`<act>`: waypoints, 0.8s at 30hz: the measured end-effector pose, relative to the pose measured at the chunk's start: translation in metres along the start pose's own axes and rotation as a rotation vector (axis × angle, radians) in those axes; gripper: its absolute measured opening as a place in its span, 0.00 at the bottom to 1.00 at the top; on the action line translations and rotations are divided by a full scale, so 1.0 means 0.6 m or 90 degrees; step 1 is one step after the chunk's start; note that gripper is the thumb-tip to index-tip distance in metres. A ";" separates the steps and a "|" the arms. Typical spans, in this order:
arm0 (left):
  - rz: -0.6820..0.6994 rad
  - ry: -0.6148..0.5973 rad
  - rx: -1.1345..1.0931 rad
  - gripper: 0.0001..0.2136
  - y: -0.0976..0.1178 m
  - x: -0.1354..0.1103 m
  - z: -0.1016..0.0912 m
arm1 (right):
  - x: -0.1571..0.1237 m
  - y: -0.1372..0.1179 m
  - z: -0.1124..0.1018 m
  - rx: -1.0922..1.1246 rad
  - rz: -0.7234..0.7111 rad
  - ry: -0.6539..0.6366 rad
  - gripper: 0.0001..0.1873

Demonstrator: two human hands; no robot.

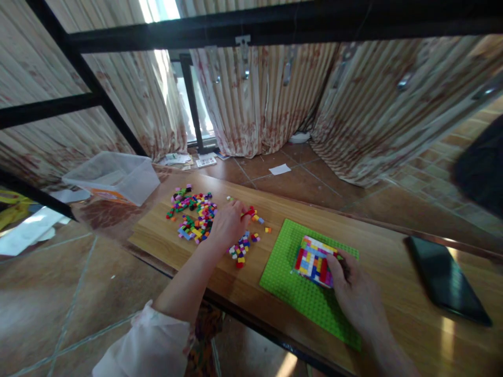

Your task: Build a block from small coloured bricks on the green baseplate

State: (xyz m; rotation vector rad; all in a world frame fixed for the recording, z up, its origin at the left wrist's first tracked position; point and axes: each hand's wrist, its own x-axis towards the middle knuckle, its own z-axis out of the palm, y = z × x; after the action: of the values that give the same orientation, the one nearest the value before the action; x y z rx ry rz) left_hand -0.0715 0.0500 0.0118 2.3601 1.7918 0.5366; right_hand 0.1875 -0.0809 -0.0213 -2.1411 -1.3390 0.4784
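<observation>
My left hand [231, 224] is over the loose toy bricks [200, 214] on the wooden table, its fingers bent together and pointing down. A few red and yellow bricks lie right by its fingertips; what is between them, if anything, is hidden. On the green baseplate [283, 267] sits a multicoloured block of toy bricks [314, 262], with rows of white, yellow, red, blue and orange on top. My right hand [356, 285] grips this block at its right side, thumb in front and fingers curled behind. I cannot tell whether the block is fixed to the baseplate.
A black tablet or phone [448, 280] lies at the table's right. Beyond its left end stands a clear plastic bin [113, 178]. Black metal bars [275, 26] cross above, in front of striped curtains [259, 104]. Papers [280, 169] lie on the tiled floor.
</observation>
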 end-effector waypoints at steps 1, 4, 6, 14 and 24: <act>0.019 0.003 -0.036 0.06 0.008 -0.003 0.001 | -0.001 -0.002 0.000 0.007 -0.002 0.003 0.35; 0.076 -0.019 -0.113 0.06 0.036 -0.014 0.010 | -0.002 -0.006 0.000 0.013 -0.014 0.015 0.35; 0.098 -0.038 -0.119 0.06 0.053 -0.020 0.018 | -0.002 -0.007 0.000 0.012 -0.016 0.018 0.34; 0.138 -0.078 -0.107 0.09 0.072 -0.030 0.036 | -0.002 -0.004 0.000 0.013 -0.024 0.016 0.33; 0.145 -0.162 -0.104 0.08 0.034 -0.022 0.000 | -0.005 -0.007 -0.002 0.027 -0.028 0.013 0.32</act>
State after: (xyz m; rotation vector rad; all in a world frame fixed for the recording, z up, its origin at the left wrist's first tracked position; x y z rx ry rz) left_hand -0.0562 0.0317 0.0155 2.4057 1.3319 0.3698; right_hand 0.1838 -0.0827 -0.0177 -2.0733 -1.3502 0.4619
